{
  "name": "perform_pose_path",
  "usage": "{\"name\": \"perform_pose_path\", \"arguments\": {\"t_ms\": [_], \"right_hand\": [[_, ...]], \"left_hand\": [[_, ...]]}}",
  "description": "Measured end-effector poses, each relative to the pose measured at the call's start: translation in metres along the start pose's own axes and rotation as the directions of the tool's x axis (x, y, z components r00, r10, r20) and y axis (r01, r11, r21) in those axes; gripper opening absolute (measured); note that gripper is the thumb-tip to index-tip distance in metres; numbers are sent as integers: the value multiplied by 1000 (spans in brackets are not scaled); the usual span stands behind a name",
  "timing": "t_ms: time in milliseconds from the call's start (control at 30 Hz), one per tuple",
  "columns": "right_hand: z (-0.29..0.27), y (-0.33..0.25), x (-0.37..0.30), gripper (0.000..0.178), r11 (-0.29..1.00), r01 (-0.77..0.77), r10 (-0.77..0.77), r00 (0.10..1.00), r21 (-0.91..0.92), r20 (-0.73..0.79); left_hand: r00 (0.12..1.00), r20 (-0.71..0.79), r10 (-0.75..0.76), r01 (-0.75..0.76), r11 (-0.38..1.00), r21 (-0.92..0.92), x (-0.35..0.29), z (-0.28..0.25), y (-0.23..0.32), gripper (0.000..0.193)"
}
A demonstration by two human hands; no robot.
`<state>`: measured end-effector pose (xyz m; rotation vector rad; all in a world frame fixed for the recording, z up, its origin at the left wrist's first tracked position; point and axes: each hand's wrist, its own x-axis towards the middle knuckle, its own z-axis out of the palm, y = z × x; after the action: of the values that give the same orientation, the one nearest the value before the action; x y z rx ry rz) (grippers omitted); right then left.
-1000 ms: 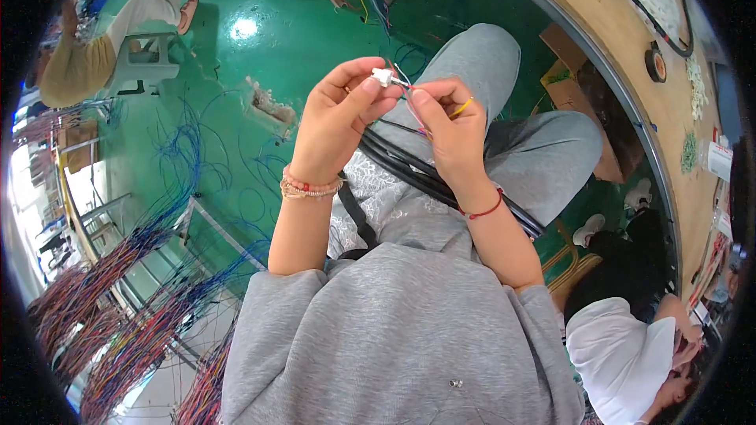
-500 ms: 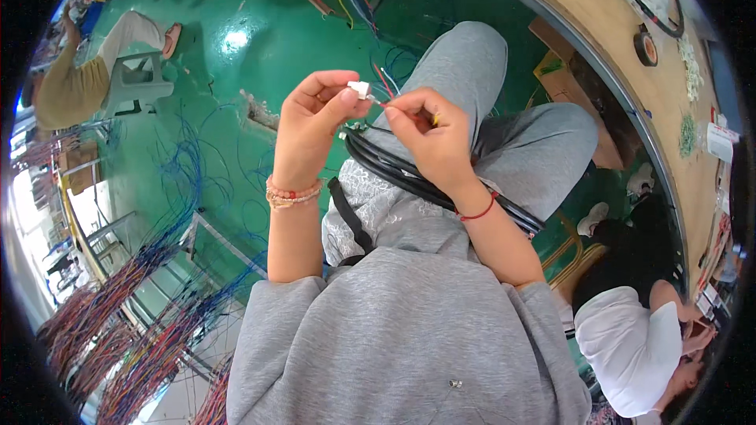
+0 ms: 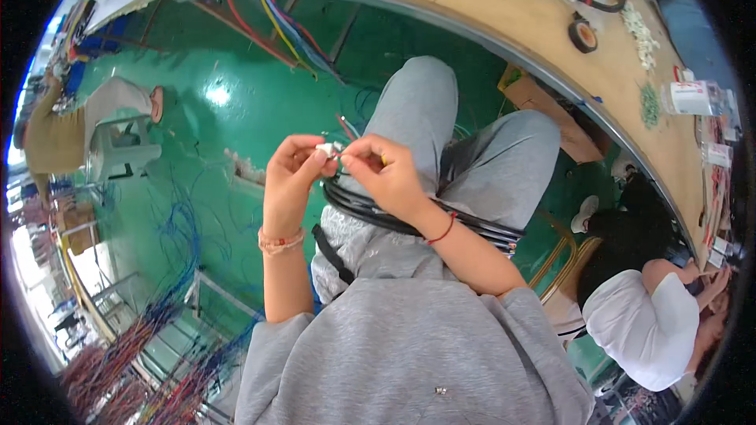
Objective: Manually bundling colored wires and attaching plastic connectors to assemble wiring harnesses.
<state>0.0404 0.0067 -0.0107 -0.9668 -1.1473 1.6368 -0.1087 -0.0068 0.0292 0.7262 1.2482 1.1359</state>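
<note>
White plastic plug [image 3: 324, 149] sat pinched in our left hand [image 3: 290, 177]; our right hand [image 3: 387, 181], thumb and finger apparently closed on thin wires [image 3: 346, 126], had come nearer, bringing wire beside plug (whether touching, we couldn't tell). Black cables [image 3: 358, 209] crossed our lap [image 3: 504, 161]; green floor [image 3: 197, 142] and wooden table [image 3: 543, 51] lay beyond.
</note>
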Motion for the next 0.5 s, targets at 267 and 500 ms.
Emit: {"name": "perform_pose_path", "arguments": {"t_ms": [267,500], "right_hand": [[3,0,-1,4,997,81,-81,996,5,-40],[3,4,1,7,993,113,-112,993,23,-30]], "left_hand": [[986,-76,147,-133,976,170,-1,10,2,9],[974,-39,225,-210,948,238,0,21,4,11]]}}
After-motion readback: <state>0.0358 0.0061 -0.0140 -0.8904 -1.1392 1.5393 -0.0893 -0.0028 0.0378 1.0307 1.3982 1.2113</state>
